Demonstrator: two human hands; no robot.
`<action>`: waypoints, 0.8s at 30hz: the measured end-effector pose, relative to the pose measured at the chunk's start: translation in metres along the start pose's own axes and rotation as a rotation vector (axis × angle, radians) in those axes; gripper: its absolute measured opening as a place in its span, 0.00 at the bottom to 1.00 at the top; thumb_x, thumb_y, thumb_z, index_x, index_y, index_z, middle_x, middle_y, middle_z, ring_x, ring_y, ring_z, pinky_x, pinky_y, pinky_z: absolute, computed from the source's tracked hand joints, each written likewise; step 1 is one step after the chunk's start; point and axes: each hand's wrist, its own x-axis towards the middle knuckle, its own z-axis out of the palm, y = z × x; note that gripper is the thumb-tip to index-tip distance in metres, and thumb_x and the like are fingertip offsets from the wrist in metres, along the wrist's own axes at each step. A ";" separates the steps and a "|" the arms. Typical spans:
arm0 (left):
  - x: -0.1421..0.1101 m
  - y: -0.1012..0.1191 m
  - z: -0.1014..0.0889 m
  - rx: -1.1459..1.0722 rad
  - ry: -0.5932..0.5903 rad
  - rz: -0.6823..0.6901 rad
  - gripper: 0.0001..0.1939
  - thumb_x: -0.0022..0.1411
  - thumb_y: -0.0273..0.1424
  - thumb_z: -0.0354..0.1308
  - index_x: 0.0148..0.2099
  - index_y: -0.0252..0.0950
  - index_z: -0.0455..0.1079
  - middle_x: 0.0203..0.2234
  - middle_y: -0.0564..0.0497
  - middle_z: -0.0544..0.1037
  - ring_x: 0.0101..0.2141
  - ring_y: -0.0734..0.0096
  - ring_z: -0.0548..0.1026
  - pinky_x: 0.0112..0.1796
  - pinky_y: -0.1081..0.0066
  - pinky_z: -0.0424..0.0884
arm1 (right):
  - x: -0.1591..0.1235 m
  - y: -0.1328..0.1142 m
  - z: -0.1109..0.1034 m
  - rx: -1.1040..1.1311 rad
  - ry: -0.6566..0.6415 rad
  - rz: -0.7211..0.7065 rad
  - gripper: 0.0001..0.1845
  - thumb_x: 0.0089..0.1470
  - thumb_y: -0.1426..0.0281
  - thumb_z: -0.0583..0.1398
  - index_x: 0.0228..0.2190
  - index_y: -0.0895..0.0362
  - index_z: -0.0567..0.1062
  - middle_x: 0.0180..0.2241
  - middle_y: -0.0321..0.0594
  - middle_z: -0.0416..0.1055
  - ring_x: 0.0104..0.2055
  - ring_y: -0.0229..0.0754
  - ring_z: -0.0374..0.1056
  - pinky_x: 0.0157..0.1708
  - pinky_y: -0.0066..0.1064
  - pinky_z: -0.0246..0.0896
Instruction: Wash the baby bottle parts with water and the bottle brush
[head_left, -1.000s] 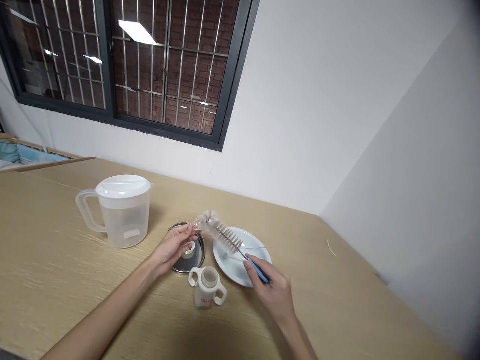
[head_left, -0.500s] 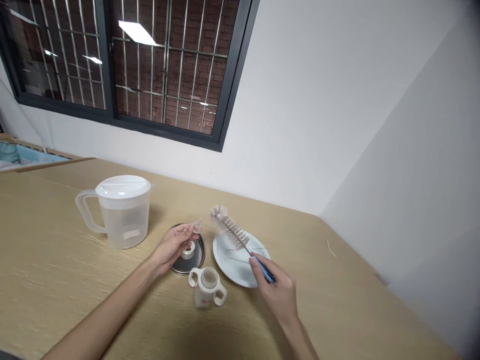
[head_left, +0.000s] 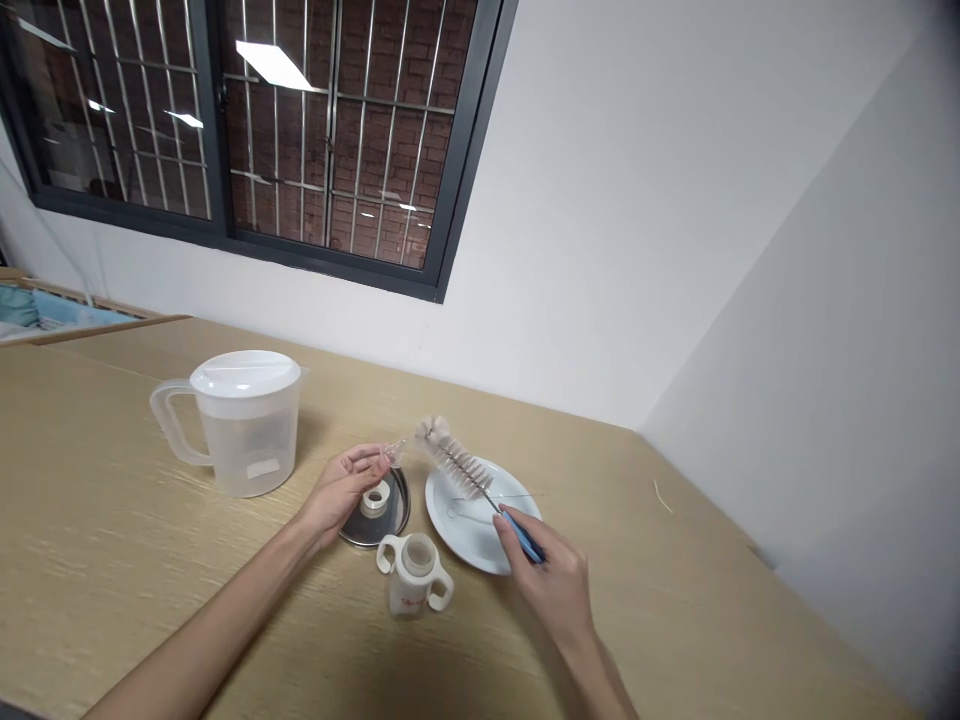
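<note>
Landmark: the white plate (head_left: 474,548) on the table (head_left: 675,600). Nearest us, to the near left of the plate, we log the two-handled bottle (head_left: 411,592), upright, mouth uncovered. At the plate's near right, our right hand (head_left: 553,575) grasps the brush (head_left: 466,474) by its blue handle (head_left: 523,538). Level with the plate on its left and apart from it, the steel dish (head_left: 369,531) carries a pale ring (head_left: 374,508); our left hand (head_left: 334,500) is beside and partly over that dish, pinching a small clear piece (head_left: 394,454) between thumb and fingers.

Key relation: the brush's long axis slants from our right hand across above the plate, up to the far left, its bristled tip (head_left: 433,431) past the plate's far-left rim. We read the clear piece as lying just left of that tip, apart by a small gap, its narrow end directed toward the bristles. Our left hand is the nearer one to the tip; our right hand has the handle end. Farther off, to the far left of the plate, the lidded pitcher (head_left: 253,445) stands upright.
</note>
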 end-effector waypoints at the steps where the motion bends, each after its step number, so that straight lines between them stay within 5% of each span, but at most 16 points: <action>1: 0.000 0.000 0.000 0.003 0.008 0.007 0.24 0.51 0.35 0.72 0.49 0.32 0.72 0.41 0.42 0.81 0.35 0.70 0.79 0.35 0.75 0.72 | 0.000 0.000 0.000 0.000 0.006 0.002 0.09 0.58 0.66 0.62 0.38 0.56 0.80 0.36 0.41 0.81 0.34 0.44 0.78 0.34 0.28 0.74; 24: 0.003 0.000 0.003 0.387 0.136 0.109 0.29 0.43 0.44 0.73 0.42 0.29 0.74 0.35 0.40 0.83 0.36 0.61 0.80 0.38 0.67 0.73 | 0.000 -0.004 0.002 -0.039 -0.021 -0.223 0.10 0.57 0.74 0.62 0.42 0.59 0.78 0.33 0.41 0.80 0.27 0.37 0.74 0.31 0.27 0.70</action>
